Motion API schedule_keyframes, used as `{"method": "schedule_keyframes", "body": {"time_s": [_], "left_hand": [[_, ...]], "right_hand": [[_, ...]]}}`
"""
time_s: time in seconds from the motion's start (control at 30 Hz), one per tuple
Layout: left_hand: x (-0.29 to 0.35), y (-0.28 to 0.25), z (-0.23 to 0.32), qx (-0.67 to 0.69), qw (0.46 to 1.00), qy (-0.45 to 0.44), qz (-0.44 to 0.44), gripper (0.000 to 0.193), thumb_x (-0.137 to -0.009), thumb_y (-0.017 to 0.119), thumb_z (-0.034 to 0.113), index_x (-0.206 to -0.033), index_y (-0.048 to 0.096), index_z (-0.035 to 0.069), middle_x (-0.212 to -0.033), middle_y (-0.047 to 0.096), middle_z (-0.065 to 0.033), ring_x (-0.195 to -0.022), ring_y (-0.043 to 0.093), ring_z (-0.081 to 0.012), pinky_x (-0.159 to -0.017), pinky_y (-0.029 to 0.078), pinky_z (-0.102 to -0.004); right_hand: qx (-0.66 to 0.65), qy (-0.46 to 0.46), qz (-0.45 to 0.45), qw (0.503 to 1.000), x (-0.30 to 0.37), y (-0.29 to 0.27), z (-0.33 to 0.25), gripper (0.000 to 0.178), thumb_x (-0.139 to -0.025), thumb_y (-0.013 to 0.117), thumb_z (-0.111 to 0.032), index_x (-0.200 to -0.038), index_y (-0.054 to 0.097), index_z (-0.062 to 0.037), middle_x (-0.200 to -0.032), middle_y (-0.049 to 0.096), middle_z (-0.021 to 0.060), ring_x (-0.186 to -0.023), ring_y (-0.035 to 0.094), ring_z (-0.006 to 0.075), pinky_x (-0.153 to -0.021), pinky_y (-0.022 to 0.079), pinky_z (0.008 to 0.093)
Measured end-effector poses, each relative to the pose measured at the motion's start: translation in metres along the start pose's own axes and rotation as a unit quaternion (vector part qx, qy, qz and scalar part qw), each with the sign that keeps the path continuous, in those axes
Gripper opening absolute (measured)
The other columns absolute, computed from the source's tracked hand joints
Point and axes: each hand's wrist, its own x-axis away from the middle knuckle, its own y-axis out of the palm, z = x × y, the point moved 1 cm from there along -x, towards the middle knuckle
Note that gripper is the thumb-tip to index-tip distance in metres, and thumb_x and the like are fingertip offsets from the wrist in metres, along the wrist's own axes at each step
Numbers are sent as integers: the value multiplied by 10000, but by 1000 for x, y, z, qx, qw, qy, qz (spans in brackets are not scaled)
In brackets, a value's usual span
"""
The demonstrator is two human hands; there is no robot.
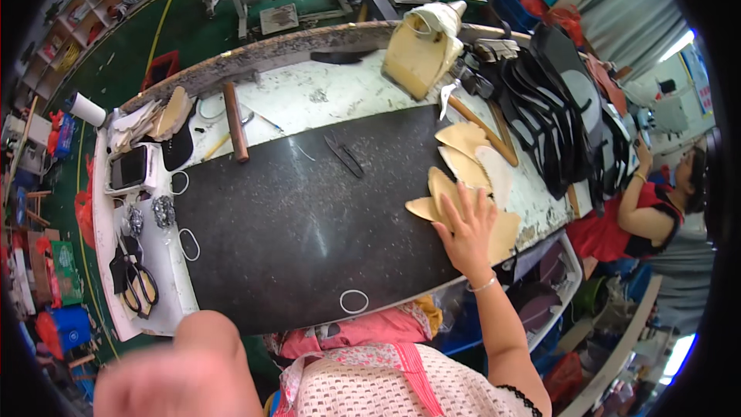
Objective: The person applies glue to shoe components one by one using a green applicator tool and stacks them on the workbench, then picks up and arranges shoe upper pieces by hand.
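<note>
My right hand point(468, 233) lies flat with its fingers spread, on tan curved cut pieces point(441, 185) at the right side of a black work mat point(309, 224). More tan pieces point(463, 139) and a whitish one point(495, 170) fan out beyond its fingertips. At the lower left, close to the camera, my left hand point(150, 382) is smeared by motion. Its fingers cannot be made out, nor whether it holds anything. Small dark thread snips point(344, 156) lie on the mat, and a white ring point(354, 301) rests at its near edge.
A hammer point(478, 127) lies beyond the tan pieces, beside stacked black curved pieces point(544, 108). A yellowish container point(417, 50) stands at the back. Black scissors point(139, 286) lie at the left, and a brown rod point(235, 122) crosses the mat's far edge. Another person point(644, 208) is at the right.
</note>
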Motion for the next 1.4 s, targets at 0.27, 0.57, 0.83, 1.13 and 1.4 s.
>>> {"method": "schedule_keyframes", "body": {"time_s": [0.27,0.57,0.83,1.13,1.4], "left_hand": [[200,-40,-111,-220,645,-295,-670,350,-818,701,229,-1147,643,125,-1350,522,-107,-1292,429,-343,-1047,355,-513],[255,-118,-202,-432,601,-238,-628,238,-845,649,185,-1069,661,108,-1219,615,-138,-1228,495,-367,-1046,349,-530],[221,-118,-207,-422,636,-320,-561,437,-857,679,257,-1216,580,30,-1256,579,-177,-1268,460,-380,-1063,346,-476],[233,-57,-143,-231,700,-517,-435,1121,-633,880,416,-1443,223,3,-1386,386,-238,-1292,417,-391,-1062,377,-449],[254,-59,-132,-280,700,-545,-368,1082,-615,899,233,-1429,216,24,-1378,473,-212,-1260,490,-371,-1003,444,-428]], "right_hand": [[88,173,-16,981,-17,-18,42,420,-891,630,-174,-1299,547,-121,-1471,404,138,-1363,345,376,-1090,245,581],[-396,113,183,892,-267,-41,49,365,-939,615,-296,-1006,637,62,-996,638,114,-926,585,158,-854,440,277],[-738,177,-72,647,-386,-27,-3,478,-808,738,-393,-1023,659,26,-878,676,97,-764,670,223,-739,551,314],[-255,-276,82,923,-248,-26,-108,322,-748,717,-270,-909,702,9,-1317,504,173,-1180,494,326,-989,403,399],[-409,-216,102,881,-246,-10,-115,237,-846,656,-182,-929,665,40,-1184,610,148,-1101,590,306,-914,466,383]]}}
